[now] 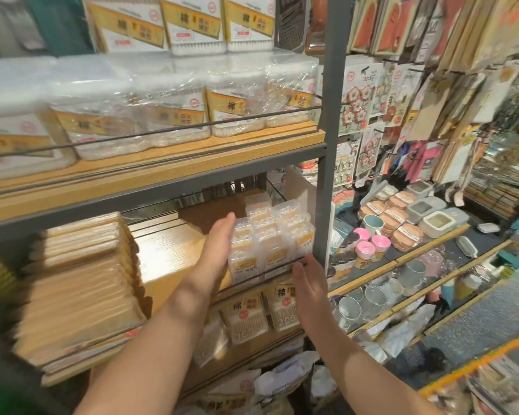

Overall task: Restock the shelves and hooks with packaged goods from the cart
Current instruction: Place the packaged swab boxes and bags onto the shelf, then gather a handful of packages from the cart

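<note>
Several clear packs with yellow labels (270, 244) stand in a tight block at the right end of the middle wooden shelf (162, 250), behind a thin wire rail. My left hand (219, 244) lies flat with straight fingers against the block's left side. My right hand (307, 283) is open with straight fingers just in front of the block's lower right corner, by the grey upright post (327, 145). Neither hand holds a pack.
Flat tan packs (78, 280) fill the shelf's left part. Wrapped cotton swab boxes (168, 112) line the shelf above; bagged swabs (246, 319) sit below. To the right, carded goods hang on hooks (363, 109) over containers, cups (372, 247) and glasses.
</note>
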Action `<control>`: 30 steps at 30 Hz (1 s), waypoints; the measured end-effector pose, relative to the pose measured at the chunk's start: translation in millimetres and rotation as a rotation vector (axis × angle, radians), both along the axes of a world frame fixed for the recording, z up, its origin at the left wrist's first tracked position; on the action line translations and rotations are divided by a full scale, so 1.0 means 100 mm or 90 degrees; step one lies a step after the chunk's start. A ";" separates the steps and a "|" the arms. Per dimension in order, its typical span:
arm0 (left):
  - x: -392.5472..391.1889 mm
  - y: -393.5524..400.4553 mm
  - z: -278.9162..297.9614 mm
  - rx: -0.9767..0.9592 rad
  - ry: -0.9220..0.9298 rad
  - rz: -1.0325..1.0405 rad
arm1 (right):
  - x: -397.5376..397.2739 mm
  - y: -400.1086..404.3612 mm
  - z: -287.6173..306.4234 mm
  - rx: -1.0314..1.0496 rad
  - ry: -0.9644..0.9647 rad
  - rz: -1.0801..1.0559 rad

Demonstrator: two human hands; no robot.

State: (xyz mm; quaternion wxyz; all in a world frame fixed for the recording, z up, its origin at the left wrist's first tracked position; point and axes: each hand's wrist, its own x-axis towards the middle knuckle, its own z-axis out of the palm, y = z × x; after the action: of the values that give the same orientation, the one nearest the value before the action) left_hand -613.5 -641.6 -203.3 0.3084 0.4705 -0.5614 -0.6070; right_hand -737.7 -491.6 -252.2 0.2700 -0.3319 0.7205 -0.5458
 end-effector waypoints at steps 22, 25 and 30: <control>0.18 2.63 -0.74 -0.133 -0.113 -0.435 | 0.60 2.55 -0.56 0.265 -0.094 -0.290; 0.04 2.98 -0.94 -0.078 -0.132 -0.595 | 0.52 3.07 -0.61 0.288 -0.113 -0.329; -0.32 3.44 -1.15 -0.044 -0.242 -0.773 | 0.30 3.83 -0.90 0.415 -0.165 -0.287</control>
State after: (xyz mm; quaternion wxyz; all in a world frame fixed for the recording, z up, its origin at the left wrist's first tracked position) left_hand -645.3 -297.7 -318.1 -0.1808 0.1577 -0.7922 -0.5611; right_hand -707.7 -109.0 -342.6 0.3228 0.0081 0.8702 -0.3721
